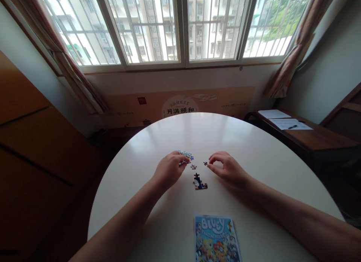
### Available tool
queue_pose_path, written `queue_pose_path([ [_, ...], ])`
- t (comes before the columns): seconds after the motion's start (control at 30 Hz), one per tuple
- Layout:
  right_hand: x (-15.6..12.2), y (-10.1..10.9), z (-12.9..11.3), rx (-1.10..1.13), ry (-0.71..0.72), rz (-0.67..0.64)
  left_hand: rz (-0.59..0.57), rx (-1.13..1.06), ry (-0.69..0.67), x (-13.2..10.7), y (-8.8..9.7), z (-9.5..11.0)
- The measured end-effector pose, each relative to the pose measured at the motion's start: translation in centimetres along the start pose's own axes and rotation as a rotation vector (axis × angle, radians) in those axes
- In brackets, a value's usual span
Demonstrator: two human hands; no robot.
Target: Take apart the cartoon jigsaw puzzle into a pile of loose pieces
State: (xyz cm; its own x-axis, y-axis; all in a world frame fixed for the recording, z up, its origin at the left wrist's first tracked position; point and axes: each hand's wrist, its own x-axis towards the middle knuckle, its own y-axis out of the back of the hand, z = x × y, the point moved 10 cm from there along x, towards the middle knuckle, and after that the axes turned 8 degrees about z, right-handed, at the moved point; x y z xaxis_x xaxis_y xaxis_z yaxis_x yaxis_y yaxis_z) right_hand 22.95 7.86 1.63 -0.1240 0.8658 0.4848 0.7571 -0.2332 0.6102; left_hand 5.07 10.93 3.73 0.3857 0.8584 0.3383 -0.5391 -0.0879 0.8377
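Note:
My right hand [227, 165] pinches a small dark jigsaw piece [205, 163] between thumb and forefinger, just over the white table. On the left, my left hand [170, 168] rests against a pile of jigsaw pieces [186, 154], mostly blue and green. Its thumb and fingers are drawn together, and what lies between them is partly hidden. Between the two hands lies a loose pinkish jigsaw piece [193, 166]. Nearer to me is a small joined section of puzzle [199, 182], dark with blue and white parts.
A Bluey picture card [217, 239] lies at the near side of the round white table [135, 149]. To the right stands a wooden side table [318, 137] with papers [290, 124] and pens. Barred windows and curtains are beyond.

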Motion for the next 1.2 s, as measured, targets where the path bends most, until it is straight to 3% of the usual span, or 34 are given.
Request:
queue_pose_path([
  [0.27,-0.4,-1.2,0.3,-0.107,0.064,-0.038,-0.131,0.106,-0.104,-1.2,-2.7,1.8],
  [0.53,0.0,-0.4,0.0,-0.104,0.051,-0.036,-0.117,0.217,-0.029,-0.9,-1.6,0.8],
  [0.8,-0.6,-1.4,-2.1,-0.090,0.234,-0.124,0.062,0.183,0.057,-0.3,1.7,-0.1],
  [0.9,-1.1,-2.7,-2.6,-0.127,0.275,-0.222,0.107,0.173,0.069,0.0,2.8,-0.3],
  [1.03,-1.7,-4.0,-2.0,-0.133,0.268,-0.339,0.099,0.121,0.019,0.0,2.5,0.4],
  [1.2,-1.1,-3.0,-1.1,-0.171,0.229,-0.262,0.014,0.053,-0.057,-0.5,0.7,1.4],
])
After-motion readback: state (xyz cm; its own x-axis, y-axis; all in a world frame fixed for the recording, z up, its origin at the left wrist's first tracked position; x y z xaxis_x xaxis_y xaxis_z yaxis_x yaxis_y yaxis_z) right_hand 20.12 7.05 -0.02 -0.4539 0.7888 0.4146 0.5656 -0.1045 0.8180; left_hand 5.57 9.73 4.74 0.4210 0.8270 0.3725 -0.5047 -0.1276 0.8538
